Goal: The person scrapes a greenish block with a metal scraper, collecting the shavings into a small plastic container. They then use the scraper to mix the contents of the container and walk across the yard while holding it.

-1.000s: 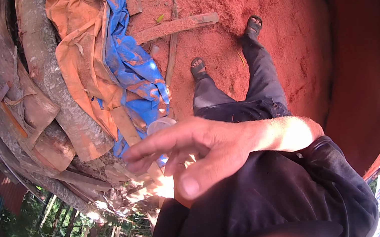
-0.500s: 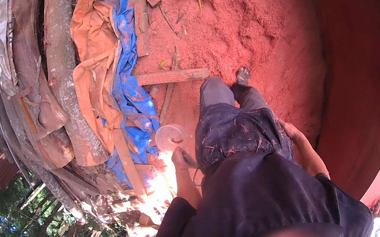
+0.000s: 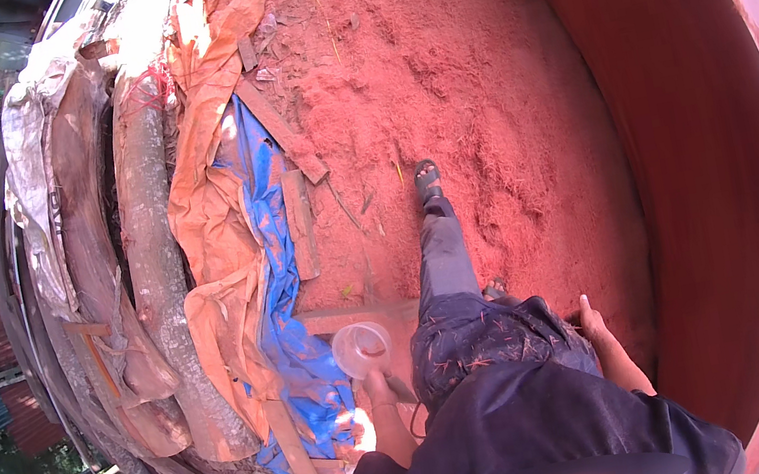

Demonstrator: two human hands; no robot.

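Low on my left side, my left hand [image 3: 383, 389] is closed at the near rim of a round, clear plastic tub [image 3: 351, 352]. A small reddish-brown bit shows inside the tub. Something grey lies close against that hand, too unclear to name. My right hand [image 3: 594, 319] hangs beside my hip with a finger stretched forward and nothing seen in it. Part of its fingers is hidden. Bits of reddish fibre cling to my dark clothes.
Red sawdust-like fibre [image 3: 469, 109] covers the uneven ground. Along the left lie logs [image 3: 151, 216], an orange tarp [image 3: 218, 255], a blue tarp [image 3: 273, 256] and a loose plank [image 3: 283, 137]. Another board [image 3: 313, 323] crosses near the tub. A tall red wall [image 3: 698, 140] curves along the right.
I have stepped forward, one sandalled foot now well ahead. Planks and tarps have shifted nearer in view. The tub stays in my left hand, and my right hand has swung slightly forward.
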